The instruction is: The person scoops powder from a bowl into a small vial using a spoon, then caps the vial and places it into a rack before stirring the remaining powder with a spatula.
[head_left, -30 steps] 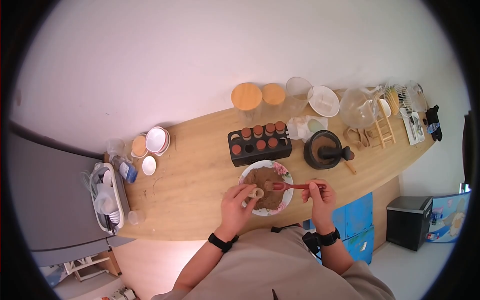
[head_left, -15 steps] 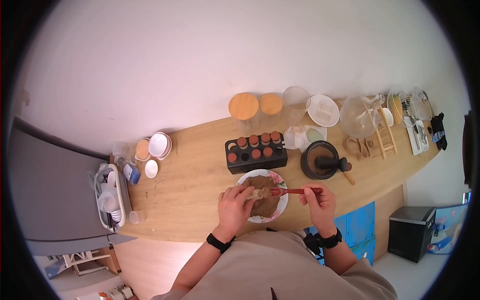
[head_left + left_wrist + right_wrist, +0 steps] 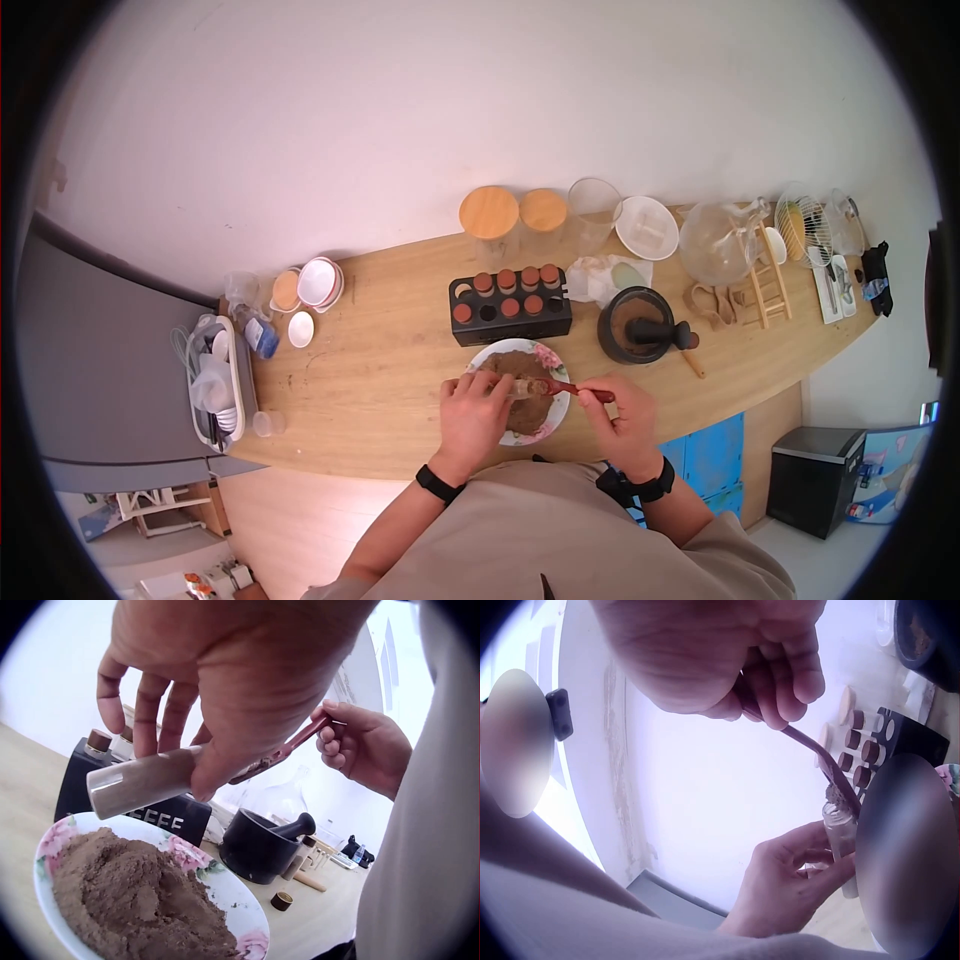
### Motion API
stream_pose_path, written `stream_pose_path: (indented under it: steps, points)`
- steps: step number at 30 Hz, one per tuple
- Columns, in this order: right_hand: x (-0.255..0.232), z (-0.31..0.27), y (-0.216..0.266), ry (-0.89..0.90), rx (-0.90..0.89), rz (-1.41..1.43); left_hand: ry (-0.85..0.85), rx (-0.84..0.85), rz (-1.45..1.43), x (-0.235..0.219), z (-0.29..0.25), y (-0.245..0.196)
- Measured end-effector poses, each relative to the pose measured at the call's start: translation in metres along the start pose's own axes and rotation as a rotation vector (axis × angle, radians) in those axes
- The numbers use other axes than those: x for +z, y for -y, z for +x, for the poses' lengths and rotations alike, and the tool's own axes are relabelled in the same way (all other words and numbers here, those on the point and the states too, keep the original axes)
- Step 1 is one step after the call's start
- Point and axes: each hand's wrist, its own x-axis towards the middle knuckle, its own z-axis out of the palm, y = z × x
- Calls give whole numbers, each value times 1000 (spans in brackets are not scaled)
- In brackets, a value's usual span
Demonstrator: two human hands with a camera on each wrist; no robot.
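left hand (image 3: pixel 474 420): it is pinching the vial (image 3: pixel 142 782), thumb and fingers clamped on the glass.
vial: it is lying tilted in the left hand, above the plate (image 3: pixel 240 907), its mouth facing the right hand (image 3: pixel 628 430) and sitting a little higher than its base; how full it is cannot be told.
right hand: it is gripping the spoon (image 3: pixel 814 742) by its handle, closed round it.
spoon: it is reaching from the right hand toward the left, its bowl meeting the vial's mouth; whether the tip is going inside is unclear.
powder (image 3: pixel 135 892): some is clinging at the mouth; the heap is resting on the plate, just below the left hand.
rack (image 3: pixel 505 333): it is standing beyond the plate from the left hand.
mortar (image 3: pixel 618 345): it is standing beyond the right hand, the pestle (image 3: pixel 655 331) leaning in it.
filling: the hands seem to be working powder into the vial; for a clean fill, the left hand should be holding steady and tilting the mouth higher, the right feeding small loads and tapping gently, both staying over the plate so spills are landing on the heap.
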Motion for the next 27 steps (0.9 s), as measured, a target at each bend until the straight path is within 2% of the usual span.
stream_pose_path:
  steps: [8, 15, 18, 20, 22, 23, 25, 27]
  points:
    - [20, 5, 13, 87, -218, -224, 20, 40, -7, 0, 2, -4]
    - [32, 5, 24, 125, -291, -332, 24, 0, -147, -2, -3, 4]
    - [34, 2, 25, 117, -268, -301, 20, -33, -278, -4, -5, 9]
    - [36, -3, 21, 40, -175, -204, 18, -49, -356, -5, -6, 12]
    - [32, -6, 18, 18, -140, -211, 28, -119, -587, -7, -7, 15]
    - [31, -9, 16, -7, -103, -213, 26, -118, -592, -8, -8, 16]
    - [32, -16, 10, -24, -33, -164, 46, -224, -719, -13, -9, 18]
    - [33, -24, 3, -43, 39, -115, 20, -209, -717, -9, -13, 23]
